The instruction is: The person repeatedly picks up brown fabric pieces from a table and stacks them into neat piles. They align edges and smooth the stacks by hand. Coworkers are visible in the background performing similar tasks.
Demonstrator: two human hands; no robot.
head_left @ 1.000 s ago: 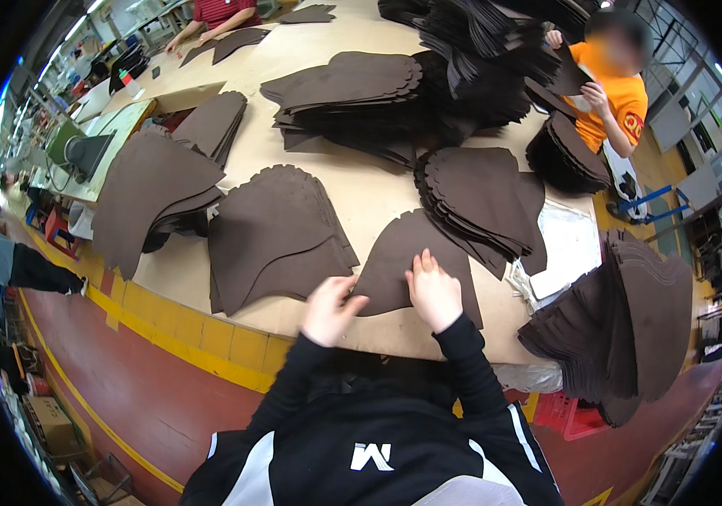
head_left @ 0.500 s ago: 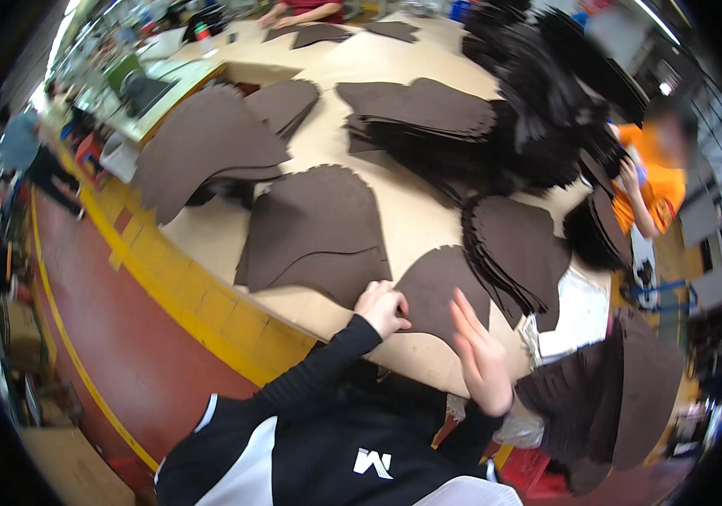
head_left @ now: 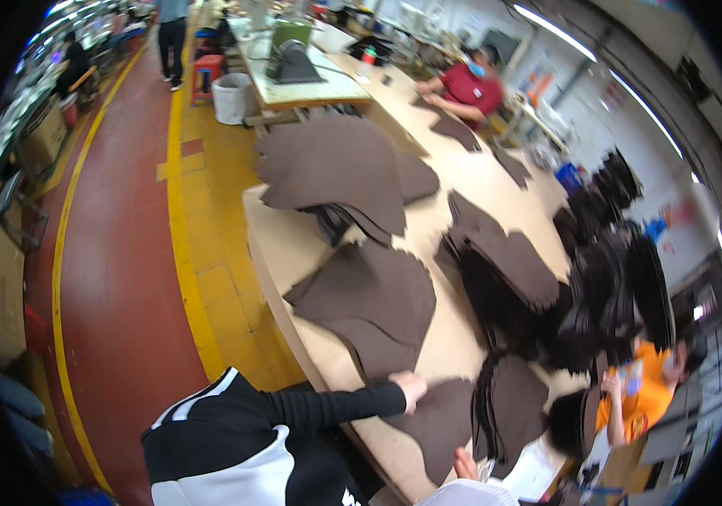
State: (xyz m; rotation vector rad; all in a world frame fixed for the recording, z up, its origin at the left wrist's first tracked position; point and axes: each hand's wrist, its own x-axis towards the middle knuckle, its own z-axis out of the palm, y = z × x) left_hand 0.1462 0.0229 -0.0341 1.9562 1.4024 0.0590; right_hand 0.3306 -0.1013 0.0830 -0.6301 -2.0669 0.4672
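Observation:
My left hand (head_left: 412,390) is closed at the upper left corner of a single dark brown cut sheet (head_left: 439,430), which lies flat near the front edge of the table. The fingers seem to pinch that corner. My right hand (head_left: 465,464) shows only in part at the sheet's lower right side, its fingers stretched out; a pale ribbed thing (head_left: 471,494) covers the rest. Just beyond my left hand lies a stack of brown pieces (head_left: 369,304) with a curved upper layer. To the right of the sheet stands a fanned stack of scalloped brown pieces (head_left: 513,405).
More brown stacks lie on the long pale table (head_left: 281,278), including one at the far left (head_left: 336,169) and a thick one (head_left: 504,261). A person in orange (head_left: 643,392) is at the right, another in dark red (head_left: 471,93) at the far side. A red-and-yellow aisle (head_left: 116,253) runs along the left.
The view has swung left and tilted, so the table appears turned and lower. My left hand stays at the sheet's corner. My right hand has dropped mostly out of sight.

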